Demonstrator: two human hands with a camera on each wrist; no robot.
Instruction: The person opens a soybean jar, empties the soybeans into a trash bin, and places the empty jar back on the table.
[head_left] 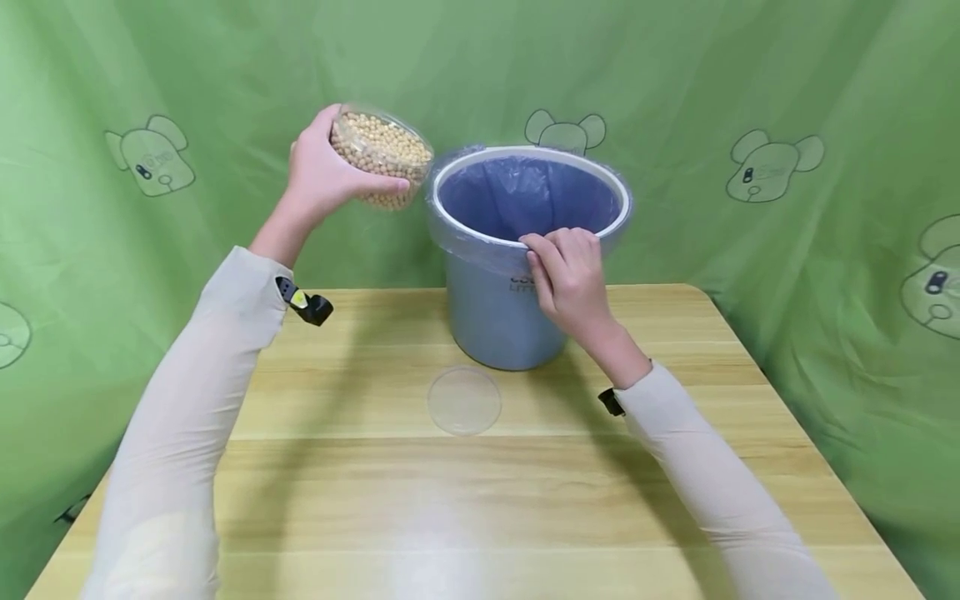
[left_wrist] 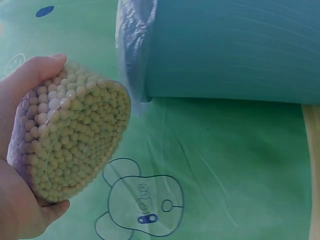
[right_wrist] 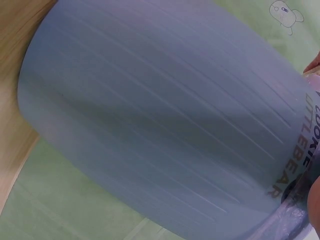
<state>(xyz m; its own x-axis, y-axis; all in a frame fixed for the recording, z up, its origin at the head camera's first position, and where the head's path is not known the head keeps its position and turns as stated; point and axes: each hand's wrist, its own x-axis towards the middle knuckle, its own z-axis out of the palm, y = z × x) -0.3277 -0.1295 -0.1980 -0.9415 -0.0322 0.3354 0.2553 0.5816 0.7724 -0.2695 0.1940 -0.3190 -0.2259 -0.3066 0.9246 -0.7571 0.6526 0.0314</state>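
Note:
My left hand grips a clear plastic jar filled with small round beige beans. The jar is raised and tilted toward the trash can, just left of its rim. A bag liner lines the blue-grey can and folds over its white rim. With fingers curled over the front of that rim, my right hand holds the can. Its printed side fills most of the right wrist view, where only a bit of the hand shows at the right edge.
A clear round lid lies on the wooden table in front of the can. Green cloth with bear-face drawings hangs behind and at both sides. The can stands near the table's back edge.

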